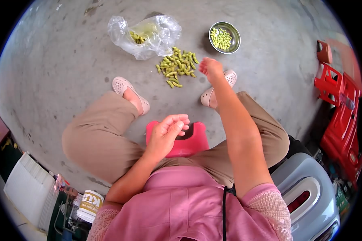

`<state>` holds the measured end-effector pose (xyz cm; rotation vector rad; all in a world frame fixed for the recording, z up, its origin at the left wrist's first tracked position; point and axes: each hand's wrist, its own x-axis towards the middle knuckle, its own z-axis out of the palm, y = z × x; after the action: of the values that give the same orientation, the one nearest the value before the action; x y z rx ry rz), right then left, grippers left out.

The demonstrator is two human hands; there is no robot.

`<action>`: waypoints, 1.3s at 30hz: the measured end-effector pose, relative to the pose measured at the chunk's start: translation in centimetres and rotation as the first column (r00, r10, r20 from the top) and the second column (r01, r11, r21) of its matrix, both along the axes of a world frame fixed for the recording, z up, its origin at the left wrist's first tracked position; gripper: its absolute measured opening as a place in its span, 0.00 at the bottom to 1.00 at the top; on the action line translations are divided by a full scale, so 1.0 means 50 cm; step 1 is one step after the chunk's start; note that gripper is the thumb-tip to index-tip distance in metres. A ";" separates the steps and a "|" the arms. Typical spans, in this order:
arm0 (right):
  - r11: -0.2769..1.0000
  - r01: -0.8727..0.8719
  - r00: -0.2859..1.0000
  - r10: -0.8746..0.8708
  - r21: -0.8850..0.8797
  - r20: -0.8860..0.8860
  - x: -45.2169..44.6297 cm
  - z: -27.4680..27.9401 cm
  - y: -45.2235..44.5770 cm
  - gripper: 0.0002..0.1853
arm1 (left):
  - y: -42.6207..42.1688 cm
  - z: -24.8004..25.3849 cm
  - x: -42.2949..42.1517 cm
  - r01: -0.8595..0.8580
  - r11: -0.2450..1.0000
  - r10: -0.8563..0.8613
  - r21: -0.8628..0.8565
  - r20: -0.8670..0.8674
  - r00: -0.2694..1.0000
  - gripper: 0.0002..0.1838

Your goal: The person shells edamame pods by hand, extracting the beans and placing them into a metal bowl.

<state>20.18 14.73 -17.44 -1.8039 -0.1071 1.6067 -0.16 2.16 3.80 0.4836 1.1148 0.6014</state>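
Green bean pods (176,64) lie in a loose pile on the grey floor. Just behind the pile is a crumpled clear plastic bag (159,34) with more pods inside. A round metal bowl (237,37) holds shelled green beans (220,39). My right hand (210,67) reaches out over the floor at the pile's right side, below the bowl; its fingers are blurred, and whether they hold anything is not visible. Above the pink stool, my left hand (171,130) is curled with its fingers bent towards the thumb; anything between them is too small to make out.
My feet in pale shoes (130,94) flank the space before the pink stool (185,146). Red plastic stools (344,120) stand at the far right, a grey-blue plastic object (309,172) at the lower right. A white tub (91,204) and stacked white sheets (31,188) are at the lower left.
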 end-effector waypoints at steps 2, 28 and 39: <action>0.941 -0.337 0.921 0.328 0.010 0.210 -0.038 -0.057 -0.005 0.11 | 0.004 0.003 -0.001 -0.005 1.000 0.005 -0.003 0.014 1.000 0.14; 0.192 -0.974 -0.042 0.360 -0.118 0.932 -0.106 -0.066 -0.060 0.04 | 0.021 0.009 -0.015 -0.028 0.998 0.027 0.059 0.014 1.000 0.13; 0.830 -0.556 0.791 0.513 0.042 0.333 -0.029 0.029 -0.078 0.07 | 0.014 0.007 0.000 -0.035 0.994 0.038 0.099 -0.035 0.999 0.13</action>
<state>18.74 10.83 -15.97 -2.0105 -0.9349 1.6084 -0.16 2.84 4.16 0.5622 1.1342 0.6841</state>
